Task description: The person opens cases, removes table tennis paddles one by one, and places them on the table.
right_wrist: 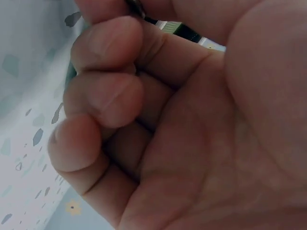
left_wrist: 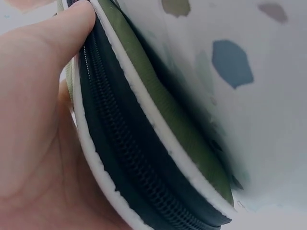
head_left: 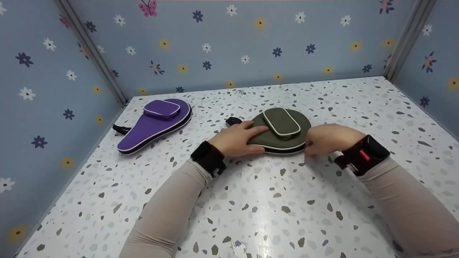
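Note:
An olive-green table tennis paddle case (head_left: 254, 139) with white piping and a raised ball pocket (head_left: 281, 122) lies on the table. My left hand (head_left: 236, 139) rests on its narrower end, fingers spread over the top. The thumb presses the black zipper band (left_wrist: 124, 139) along the near side, where the zipper teeth run closed. At the case's right rim, my right hand (head_left: 328, 139) has its fingers curled in. Between its thumb and forefinger it pinches a small dark zipper pull (right_wrist: 136, 6), mostly hidden by the fingers.
A purple paddle case (head_left: 157, 127) of the same shape lies at the left, with a black strap (head_left: 122, 129). Another black strap (head_left: 233, 121) shows beyond my left hand. Flower-patterned panels (head_left: 244, 39) enclose the speckled white table (head_left: 287, 200) at back and sides.

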Demonstrator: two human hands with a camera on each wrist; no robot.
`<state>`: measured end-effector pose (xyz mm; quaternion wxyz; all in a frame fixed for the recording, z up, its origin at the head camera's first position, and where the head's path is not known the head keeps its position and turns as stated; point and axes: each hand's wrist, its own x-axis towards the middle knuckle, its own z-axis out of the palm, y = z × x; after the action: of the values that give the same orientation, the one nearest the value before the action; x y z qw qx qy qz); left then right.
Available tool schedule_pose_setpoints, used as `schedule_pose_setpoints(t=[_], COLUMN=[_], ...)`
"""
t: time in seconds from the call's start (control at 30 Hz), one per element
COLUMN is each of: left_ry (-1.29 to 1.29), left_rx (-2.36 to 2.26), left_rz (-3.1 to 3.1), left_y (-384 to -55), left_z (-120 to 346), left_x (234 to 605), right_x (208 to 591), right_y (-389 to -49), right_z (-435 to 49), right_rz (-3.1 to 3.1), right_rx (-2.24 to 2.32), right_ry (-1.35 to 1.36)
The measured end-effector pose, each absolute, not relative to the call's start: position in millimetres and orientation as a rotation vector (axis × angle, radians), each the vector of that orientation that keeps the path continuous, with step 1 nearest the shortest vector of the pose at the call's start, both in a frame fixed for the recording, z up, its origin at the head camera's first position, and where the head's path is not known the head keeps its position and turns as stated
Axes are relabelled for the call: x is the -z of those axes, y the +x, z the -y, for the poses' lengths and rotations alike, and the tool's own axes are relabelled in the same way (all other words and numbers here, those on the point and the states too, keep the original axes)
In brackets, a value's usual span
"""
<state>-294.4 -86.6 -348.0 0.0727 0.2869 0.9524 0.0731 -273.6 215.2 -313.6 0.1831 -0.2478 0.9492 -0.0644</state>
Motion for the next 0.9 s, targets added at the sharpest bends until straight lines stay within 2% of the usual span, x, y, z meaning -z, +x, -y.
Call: schedule_pose_setpoints(t=[0.33,0.67,0.9], left_ry=[0.767,1.110,1.398], left_rx=[-0.210,-0.303,-0.345], left_rz=[-2.883,-2.564,-2.468], left_y=[-284,-266,-264], left_z=[76,67,61], left_x=[345,326,325], right_x=[332,341,337], right_y=[-295,-325,-340], right_z=[-222,-243,-247], right_rz=[-3.014,-3.148,-3.153], right_rx=[0.168,0.158,0.175], right_ry=[-0.554,-0.364,-0.377])
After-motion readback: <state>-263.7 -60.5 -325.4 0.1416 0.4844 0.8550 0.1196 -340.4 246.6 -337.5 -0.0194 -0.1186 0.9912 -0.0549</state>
